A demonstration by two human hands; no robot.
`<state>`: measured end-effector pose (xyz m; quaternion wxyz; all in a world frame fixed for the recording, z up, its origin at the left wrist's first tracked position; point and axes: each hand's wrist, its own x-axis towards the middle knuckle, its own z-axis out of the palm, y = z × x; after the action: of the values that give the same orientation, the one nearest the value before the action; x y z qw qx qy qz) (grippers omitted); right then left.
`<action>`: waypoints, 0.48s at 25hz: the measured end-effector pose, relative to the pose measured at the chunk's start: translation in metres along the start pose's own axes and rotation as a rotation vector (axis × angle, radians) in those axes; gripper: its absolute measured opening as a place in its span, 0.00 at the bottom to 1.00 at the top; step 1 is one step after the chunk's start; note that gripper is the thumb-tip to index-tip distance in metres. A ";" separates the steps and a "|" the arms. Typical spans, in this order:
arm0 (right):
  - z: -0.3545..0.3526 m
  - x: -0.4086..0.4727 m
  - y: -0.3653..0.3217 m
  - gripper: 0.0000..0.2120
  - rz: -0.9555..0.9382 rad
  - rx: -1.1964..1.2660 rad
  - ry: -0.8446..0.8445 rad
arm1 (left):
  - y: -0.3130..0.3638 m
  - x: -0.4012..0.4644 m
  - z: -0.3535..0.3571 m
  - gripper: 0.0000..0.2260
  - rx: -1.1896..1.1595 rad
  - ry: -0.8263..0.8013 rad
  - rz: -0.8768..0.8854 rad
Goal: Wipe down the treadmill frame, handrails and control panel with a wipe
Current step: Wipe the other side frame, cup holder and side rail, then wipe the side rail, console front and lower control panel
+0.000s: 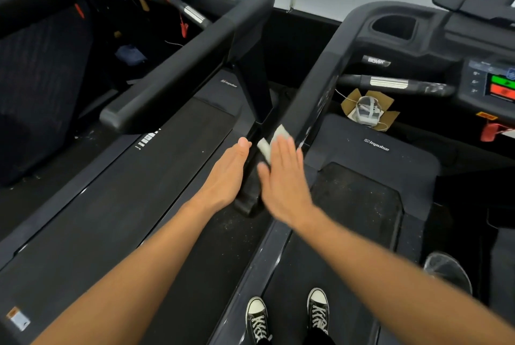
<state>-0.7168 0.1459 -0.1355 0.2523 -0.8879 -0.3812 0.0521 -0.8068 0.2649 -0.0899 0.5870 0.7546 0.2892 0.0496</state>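
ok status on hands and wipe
Right hand flat, pressing wipe on handrail. Left hand open, bare. Nothing in the way.

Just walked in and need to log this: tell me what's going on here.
A person stands on the right treadmill's belt, cleaning the end of its left handrail. The right hand presses a white wipe flat against the rail's end, fingers straight and motion-blurred. The left hand lies open against the rail's other side. A second treadmill stands alongside to the left.
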 end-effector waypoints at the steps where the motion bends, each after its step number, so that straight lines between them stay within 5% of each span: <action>1: 0.006 -0.030 -0.016 0.32 0.034 0.114 -0.021 | -0.001 0.000 0.001 0.24 0.045 -0.012 0.050; 5: 0.027 -0.088 -0.061 0.32 0.262 0.473 -0.051 | -0.014 0.004 0.004 0.26 0.298 -0.106 0.203; 12: 0.015 0.028 -0.013 0.29 0.572 0.895 0.172 | -0.016 0.021 0.015 0.33 0.463 -0.261 0.239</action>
<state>-0.7100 0.1788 -0.1393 0.6122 -0.7630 -0.0425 0.2032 -0.7896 0.2644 -0.1147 0.4213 0.8972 0.1241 -0.0463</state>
